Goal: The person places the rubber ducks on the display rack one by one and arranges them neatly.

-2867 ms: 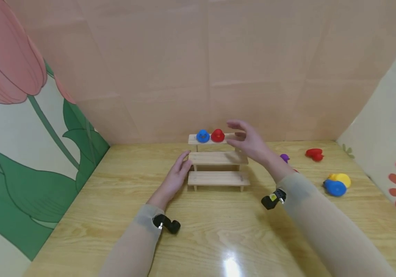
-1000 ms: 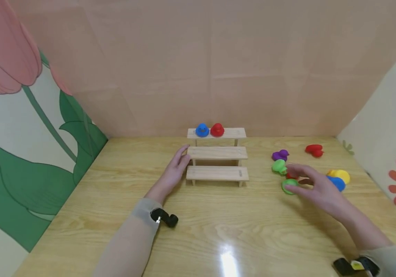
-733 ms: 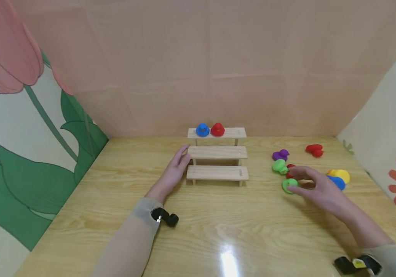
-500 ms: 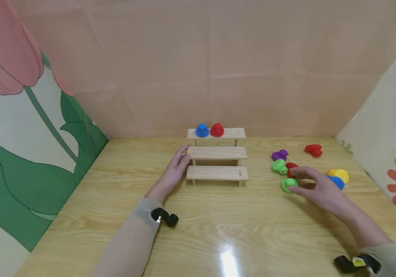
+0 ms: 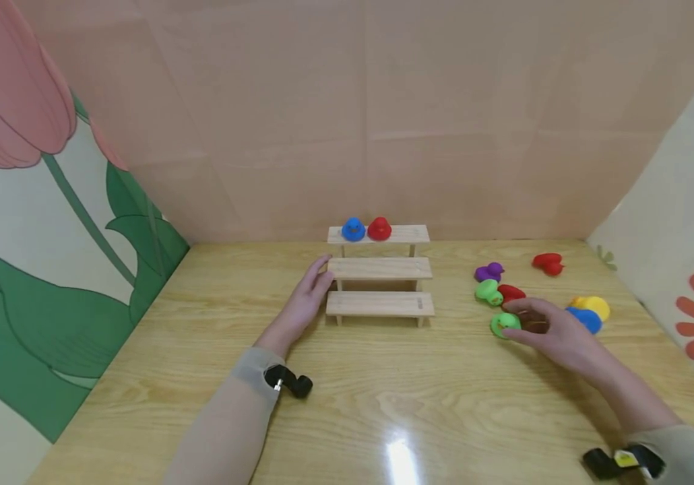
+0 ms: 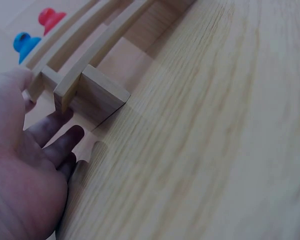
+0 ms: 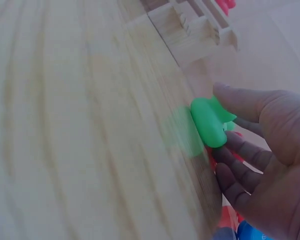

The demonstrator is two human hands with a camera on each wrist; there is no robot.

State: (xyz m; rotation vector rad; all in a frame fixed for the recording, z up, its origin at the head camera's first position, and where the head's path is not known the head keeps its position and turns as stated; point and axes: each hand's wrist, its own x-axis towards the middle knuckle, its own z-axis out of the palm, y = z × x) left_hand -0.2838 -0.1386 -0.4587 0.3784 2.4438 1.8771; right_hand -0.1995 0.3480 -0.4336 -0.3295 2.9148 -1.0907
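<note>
My right hand [image 5: 562,337] curls thumb and fingers round a green rubber duck [image 5: 505,325], low at the table. In the right wrist view the thumb lies over this green duck [image 7: 207,122] and the fingertips touch its other side. My left hand [image 5: 304,300] rests with loose fingers against the left end of a three-step wooden stand [image 5: 380,269]. A blue rubber duck [image 5: 354,230] and a red rubber duck [image 5: 380,229] sit side by side on the top step. The left wrist view shows fingertips at the stand's end [image 6: 105,90].
Beside the held duck lie a second green duck [image 5: 488,292], a red duck [image 5: 511,294] and a purple duck [image 5: 489,272]. Another red duck [image 5: 548,263] lies farther back. A yellow duck [image 5: 592,307] and a blue duck [image 5: 583,320] are right of my hand.
My right hand has moved from beside the top step, right and down to the green duck. That duck has turned from base-out to face-up. The left hand stays at the stand.
</note>
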